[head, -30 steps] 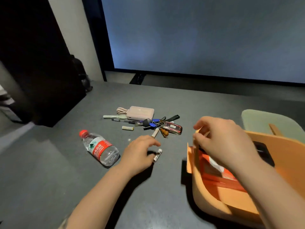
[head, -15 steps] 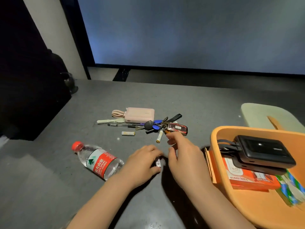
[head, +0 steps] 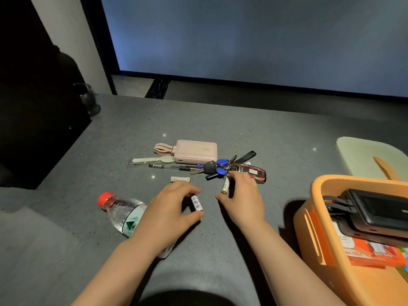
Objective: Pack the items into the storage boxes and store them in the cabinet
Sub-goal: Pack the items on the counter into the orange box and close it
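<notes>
My left hand [head: 169, 209] pinches a small white battery [head: 196, 203] between thumb and fingers, in the middle of the frame. The battery has tiny black signs on it, too small to read. My right hand [head: 241, 198] curls round another battery [head: 225, 186], just below the bunch of keys [head: 223, 167]. A third battery [head: 180, 179] lies on the gray table [head: 287, 138]. The orange box [head: 326, 219] sits at the lower right. The water bottle [head: 122, 212] has a red cap and a green triangle on its label.
</notes>
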`<state>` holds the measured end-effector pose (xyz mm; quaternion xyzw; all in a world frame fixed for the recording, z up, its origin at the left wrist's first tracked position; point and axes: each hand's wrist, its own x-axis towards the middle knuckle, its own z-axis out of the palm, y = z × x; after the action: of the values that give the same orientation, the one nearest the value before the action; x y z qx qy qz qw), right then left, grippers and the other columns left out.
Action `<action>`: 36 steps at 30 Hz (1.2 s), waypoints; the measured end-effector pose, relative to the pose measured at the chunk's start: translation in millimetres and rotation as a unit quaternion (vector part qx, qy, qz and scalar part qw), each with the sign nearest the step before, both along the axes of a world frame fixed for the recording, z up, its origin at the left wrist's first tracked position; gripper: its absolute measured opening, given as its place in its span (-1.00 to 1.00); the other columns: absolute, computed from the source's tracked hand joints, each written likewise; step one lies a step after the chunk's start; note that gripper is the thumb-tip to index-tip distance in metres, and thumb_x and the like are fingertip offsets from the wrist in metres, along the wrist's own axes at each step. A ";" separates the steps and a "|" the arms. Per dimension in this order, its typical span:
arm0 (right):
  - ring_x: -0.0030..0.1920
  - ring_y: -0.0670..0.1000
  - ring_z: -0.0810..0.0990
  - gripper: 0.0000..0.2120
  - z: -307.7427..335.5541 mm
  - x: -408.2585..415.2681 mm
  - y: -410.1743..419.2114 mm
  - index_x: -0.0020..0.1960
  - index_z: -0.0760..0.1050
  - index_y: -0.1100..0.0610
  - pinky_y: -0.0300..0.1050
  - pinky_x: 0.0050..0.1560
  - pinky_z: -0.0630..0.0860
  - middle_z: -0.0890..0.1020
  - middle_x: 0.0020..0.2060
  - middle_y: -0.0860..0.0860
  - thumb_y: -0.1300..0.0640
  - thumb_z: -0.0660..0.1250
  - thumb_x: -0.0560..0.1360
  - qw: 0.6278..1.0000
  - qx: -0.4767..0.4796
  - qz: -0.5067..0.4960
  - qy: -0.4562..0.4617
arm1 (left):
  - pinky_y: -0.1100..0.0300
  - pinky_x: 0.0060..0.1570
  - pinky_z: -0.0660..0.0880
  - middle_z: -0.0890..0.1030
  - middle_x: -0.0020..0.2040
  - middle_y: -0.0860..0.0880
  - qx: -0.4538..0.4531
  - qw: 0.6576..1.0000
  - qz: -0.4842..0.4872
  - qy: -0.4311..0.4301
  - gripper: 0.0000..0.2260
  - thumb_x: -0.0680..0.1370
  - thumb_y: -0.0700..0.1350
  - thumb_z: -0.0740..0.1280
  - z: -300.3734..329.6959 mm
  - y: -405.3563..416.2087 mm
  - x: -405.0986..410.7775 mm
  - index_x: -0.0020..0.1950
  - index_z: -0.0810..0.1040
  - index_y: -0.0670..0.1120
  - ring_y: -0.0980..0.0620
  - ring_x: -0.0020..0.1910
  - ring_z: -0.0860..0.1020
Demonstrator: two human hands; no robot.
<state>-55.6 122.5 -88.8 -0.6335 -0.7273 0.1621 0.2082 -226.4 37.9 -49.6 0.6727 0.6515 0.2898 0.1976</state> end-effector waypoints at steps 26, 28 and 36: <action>0.20 0.10 0.47 -0.46 12.9 -0.9 -32.1 0.43 0.29 -0.05 -0.07 0.11 0.43 0.50 0.18 0.08 0.07 0.32 0.48 0.984 -0.071 0.148 -0.069 | 0.22 0.14 0.41 0.53 0.07 0.21 0.010 0.999 0.049 -0.011 -0.65 0.35 -0.02 0.51 3.9 -16.9 3.2 0.09 0.54 0.09 0.20 0.09 0.48; 0.20 0.09 0.47 -0.45 15.0 0.0 -31.0 0.41 0.32 -0.03 -0.08 0.10 0.43 0.51 0.18 0.07 0.02 0.39 0.46 0.982 -0.077 0.154 -0.073 | 0.22 0.15 0.41 0.52 0.08 0.22 0.009 0.999 0.052 -0.011 -0.65 0.35 -0.01 0.50 3.9 -17.5 3.3 0.09 0.53 0.10 0.21 0.10 0.48; -0.03 0.01 0.55 -0.46 47.2 12.0 -50.6 0.27 0.44 0.04 -0.15 -0.08 0.41 0.57 -0.07 -0.05 -0.05 0.51 0.35 0.991 -0.032 0.125 -0.021 | 0.29 0.09 0.42 0.58 0.02 0.19 0.058 0.993 0.076 -0.062 -0.67 0.30 -0.09 0.54 17.8 -21.8 7.9 0.03 0.58 0.08 0.23 0.04 0.51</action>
<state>-43.6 71.9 -41.5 -0.5470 -0.7996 0.1966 0.1510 -218.5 16.1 -31.7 0.6119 0.6695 0.3825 0.1762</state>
